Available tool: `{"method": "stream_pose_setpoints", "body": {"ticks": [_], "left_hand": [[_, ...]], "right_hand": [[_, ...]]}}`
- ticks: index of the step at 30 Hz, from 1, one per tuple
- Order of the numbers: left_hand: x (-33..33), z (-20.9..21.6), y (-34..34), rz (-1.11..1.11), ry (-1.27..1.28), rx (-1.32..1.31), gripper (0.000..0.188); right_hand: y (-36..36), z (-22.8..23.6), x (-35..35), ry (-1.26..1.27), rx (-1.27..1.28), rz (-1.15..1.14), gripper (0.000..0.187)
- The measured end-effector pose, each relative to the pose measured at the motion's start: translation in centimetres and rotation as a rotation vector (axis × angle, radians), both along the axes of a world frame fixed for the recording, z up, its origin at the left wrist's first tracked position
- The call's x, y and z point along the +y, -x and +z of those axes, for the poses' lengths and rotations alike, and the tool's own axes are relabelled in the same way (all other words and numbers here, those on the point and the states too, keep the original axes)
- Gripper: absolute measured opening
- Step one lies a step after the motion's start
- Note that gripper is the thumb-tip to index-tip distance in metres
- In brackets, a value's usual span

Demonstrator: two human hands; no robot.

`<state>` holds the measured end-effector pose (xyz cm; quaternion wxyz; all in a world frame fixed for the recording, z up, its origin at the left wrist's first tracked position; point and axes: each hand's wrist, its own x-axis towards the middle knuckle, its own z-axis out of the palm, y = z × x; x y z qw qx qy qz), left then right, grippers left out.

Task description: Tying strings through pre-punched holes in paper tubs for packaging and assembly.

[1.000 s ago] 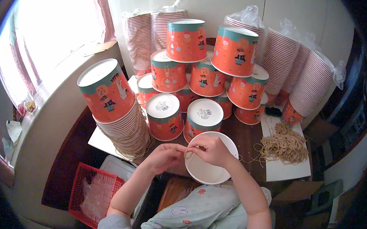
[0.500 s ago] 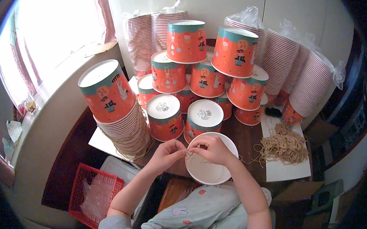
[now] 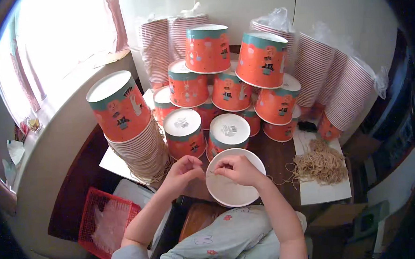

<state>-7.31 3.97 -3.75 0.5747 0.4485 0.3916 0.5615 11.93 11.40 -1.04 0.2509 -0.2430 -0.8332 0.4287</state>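
A white paper bucket [image 3: 237,196] stands at the near edge of the table with its mouth up. Over its left rim my right hand [image 3: 238,171] pinches a thin tan cord [image 3: 211,173], whose short end shows against the white inside. My left hand [image 3: 186,173] is just left of the bucket, its fingers loosely bent and apart from the thumb, with nothing visible between them. A tangled pile of the same cord [image 3: 320,163] lies on a white board [image 3: 314,195] to the right, with loose strands trailing toward the bucket.
Upturned orange-and-green buckets [image 3: 183,130] are piled behind the white one. A tall nested stack [image 3: 138,154], hung with cords, stands at left. Plastic-wrapped bucket stacks [image 3: 313,67] line the wall. A red basket [image 3: 88,220] holding clear plastic sits low at left.
My left hand has drawn back to the left from my right hand, and its pinch has opened. My right hand stays near the bucket's rim with the cord.
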Motion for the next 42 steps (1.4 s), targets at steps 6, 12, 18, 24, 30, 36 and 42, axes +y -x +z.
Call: {"method": "stream_pose_setpoints", "body": {"ticks": [6, 12, 18, 24, 30, 36, 42], "left_hand": [[-0.4, 1.1, -0.5, -0.151, 0.017, 0.150, 0.022], [-0.4, 0.2, -0.3, -0.113, -0.063, 0.580, 0.018], [-0.4, 1.5, -1.1, -0.005, -0.063, 0.554, 0.019], [-0.3, 1.1, -1.4, 0.091, -0.103, 0.584, 0.015], [0.0, 0.5, -1.7, 0.158, -0.258, 0.604, 0.014], [0.3, -0.3, -2.0, 0.221, -0.249, 0.600, 0.014], [0.1, 0.3, -1.8, 0.311, -0.318, 0.769, 0.014]], "right_hand": [[0.0, -0.5, 0.2, 0.188, 0.138, 0.028, 0.009], [0.3, 0.3, -0.2, 0.184, 0.160, 0.089, 0.009], [0.1, 0.1, -0.1, 0.163, 0.154, 0.064, 0.011], [0.2, -0.2, 0.1, 0.107, 0.157, 0.052, 0.012], [0.3, 0.0, -0.1, 0.091, 0.122, 0.026, 0.009], [0.2, -0.5, 0.2, 0.047, 0.095, 0.022, 0.009], [0.0, -0.7, 0.3, -0.042, 0.026, -0.011, 0.012]]}}
